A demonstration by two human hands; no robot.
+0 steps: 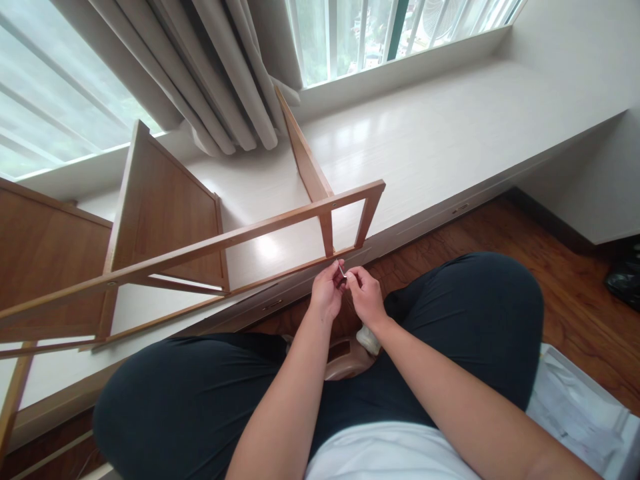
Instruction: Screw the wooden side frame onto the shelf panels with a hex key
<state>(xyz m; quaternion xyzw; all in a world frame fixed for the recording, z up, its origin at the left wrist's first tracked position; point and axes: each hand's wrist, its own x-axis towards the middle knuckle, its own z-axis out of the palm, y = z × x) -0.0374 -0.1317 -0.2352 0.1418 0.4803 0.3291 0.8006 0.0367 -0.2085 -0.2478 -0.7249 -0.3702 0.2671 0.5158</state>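
My left hand [327, 291] and my right hand [365, 293] meet in front of me, fingers pinched together on a small thin metal piece [343, 269], perhaps a screw or key. They hover just below the lower rail of a brown wooden shelf frame [240, 235] that lies on its side across the white window platform [430, 140]. My legs in dark trousers [470, 320] are crossed under my arms.
Wooden panels of the frame [165, 207] stand at the left and centre. Beige curtains [220, 73] hang by the window behind. A brown wood floor [565, 273] lies at the right, with a clear plastic bag [580, 407] and a dark object [625, 280].
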